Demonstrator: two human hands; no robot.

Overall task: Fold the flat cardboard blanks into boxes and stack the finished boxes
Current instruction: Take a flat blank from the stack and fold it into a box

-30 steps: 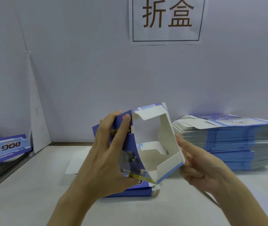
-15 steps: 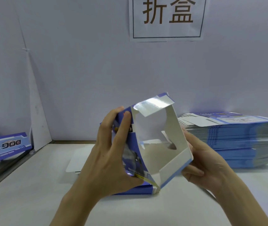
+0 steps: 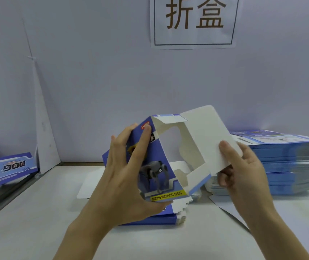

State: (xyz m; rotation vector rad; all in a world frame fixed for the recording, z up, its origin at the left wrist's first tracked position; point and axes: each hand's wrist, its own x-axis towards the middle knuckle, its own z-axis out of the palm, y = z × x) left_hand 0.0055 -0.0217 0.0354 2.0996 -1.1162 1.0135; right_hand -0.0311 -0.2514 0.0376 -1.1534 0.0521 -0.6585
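A half-formed blue and white box (image 3: 170, 156) with a robot dog print is held above the table, its open end facing me. My left hand (image 3: 123, 175) grips its printed side, fingers over the top edge and thumb under the bottom. My right hand (image 3: 243, 169) pinches the large white flap (image 3: 206, 136) that stands out on the right, thumb on its inner face. A low pile of flat blanks (image 3: 150, 220) lies under the box. A tall stack of flat blanks (image 3: 289, 162) sits at the right.
A finished box (image 3: 13, 167) with "DOG" printed on it lies at the far left by the wall. A white sheet (image 3: 91, 182) lies flat behind the low pile. A paper sign (image 3: 193, 21) hangs on the back wall.
The box has turned so its printed dog side faces me more. The large white flap has swung out to the right, and my right hand moved up from the box's side to pinch it.
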